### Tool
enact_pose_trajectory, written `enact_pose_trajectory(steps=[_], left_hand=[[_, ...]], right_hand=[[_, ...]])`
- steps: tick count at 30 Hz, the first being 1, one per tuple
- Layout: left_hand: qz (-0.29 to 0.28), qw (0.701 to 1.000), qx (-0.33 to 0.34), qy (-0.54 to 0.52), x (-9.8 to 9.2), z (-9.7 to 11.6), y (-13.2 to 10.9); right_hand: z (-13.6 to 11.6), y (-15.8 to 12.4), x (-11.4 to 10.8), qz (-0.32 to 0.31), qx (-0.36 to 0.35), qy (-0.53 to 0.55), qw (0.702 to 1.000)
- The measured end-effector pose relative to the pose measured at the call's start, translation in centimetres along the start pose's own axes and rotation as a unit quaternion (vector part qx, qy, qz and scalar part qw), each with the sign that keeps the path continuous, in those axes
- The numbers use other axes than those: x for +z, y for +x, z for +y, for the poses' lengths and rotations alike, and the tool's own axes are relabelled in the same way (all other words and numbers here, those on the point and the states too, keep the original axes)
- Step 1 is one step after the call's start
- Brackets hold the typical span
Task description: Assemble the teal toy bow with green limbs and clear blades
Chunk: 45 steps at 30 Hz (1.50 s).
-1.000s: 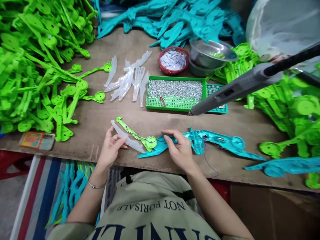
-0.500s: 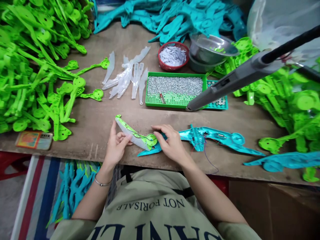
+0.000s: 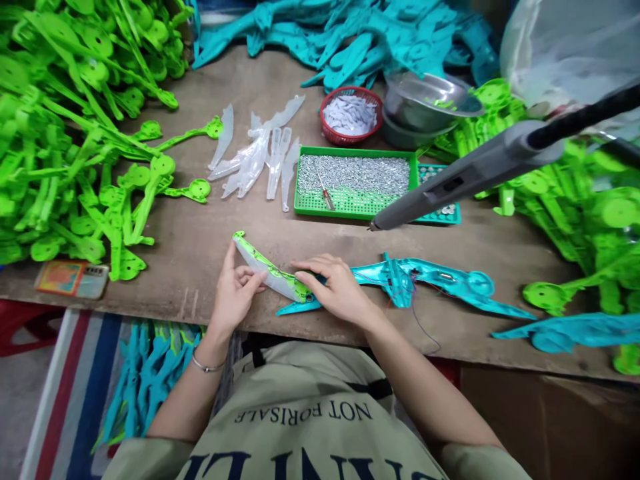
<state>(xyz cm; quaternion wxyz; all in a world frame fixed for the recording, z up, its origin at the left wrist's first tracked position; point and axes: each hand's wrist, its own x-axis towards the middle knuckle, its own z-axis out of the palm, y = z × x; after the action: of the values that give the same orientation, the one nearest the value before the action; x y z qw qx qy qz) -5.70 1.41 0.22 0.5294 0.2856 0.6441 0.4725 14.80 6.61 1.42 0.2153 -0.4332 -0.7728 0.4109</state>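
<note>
My left hand (image 3: 234,290) pinches a curved green plastic part (image 3: 259,257) with a translucent blade-shaped piece (image 3: 283,285) lying along its lower side. Thumb is on the near face, fingers behind. My right hand (image 3: 336,285) is closed over the part's right end, its fingertips on the green plastic and covering most of the round end. Underneath lies a long teal plastic shell (image 3: 434,272), open side up, with thin red and blue wires; its left portion is partly hidden by my right hand.
An electric screwdriver (image 3: 450,180) hangs at right over a green tray (image 3: 356,215) of screws. Behind are a red basket (image 3: 346,138) and metal bowl (image 3: 425,100). Loose translucent pieces (image 3: 255,157), green part heaps (image 3: 65,167), teal shells (image 3: 345,40) and a phone (image 3: 73,279) lie around.
My right hand has shifted left onto the green part's round end, which it now mostly covers. My left hand keeps its grip. The whole view has shifted slightly.
</note>
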Motion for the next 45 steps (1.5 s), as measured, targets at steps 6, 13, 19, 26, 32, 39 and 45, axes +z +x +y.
enact_pose_trajectory(steps=[6, 13, 19, 26, 32, 39, 45], left_hand=[[-0.005, 1.0, -0.01, 0.011, 0.2, -0.4, 0.3], [-0.01, 0.961, 0.054, 0.272, -0.8, 0.3, 0.4], [0.097, 0.793, 0.213, 0.563, -2.4, 1.3, 1.4], [0.088, 0.725, 0.236, 0.64, -3.1, 1.0, 2.4], [0.088, 0.702, 0.252, 0.66, -3.0, 1.1, 2.3], [0.102, 0.689, 0.248, 0.674, -2.7, 0.7, 2.1], [0.111, 0.705, 0.26, 0.65, -3.1, -0.1, 1.9]], right_hand=[[0.2, -0.2, 0.8, -0.02, -0.013, -0.052, 0.998], [0.7, 0.0, 1.3, -0.027, -0.021, -0.065, 0.997], [0.5, 0.0, 1.2, -0.027, -0.012, -0.056, 0.998], [0.6, 0.0, 1.1, -0.029, -0.006, -0.058, 0.998], [0.6, 0.0, 1.0, -0.039, -0.002, -0.057, 0.998], [0.4, 0.1, 1.2, -0.041, 0.016, -0.055, 0.998], [0.5, 0.1, 1.2, -0.039, 0.018, -0.042, 0.998]])
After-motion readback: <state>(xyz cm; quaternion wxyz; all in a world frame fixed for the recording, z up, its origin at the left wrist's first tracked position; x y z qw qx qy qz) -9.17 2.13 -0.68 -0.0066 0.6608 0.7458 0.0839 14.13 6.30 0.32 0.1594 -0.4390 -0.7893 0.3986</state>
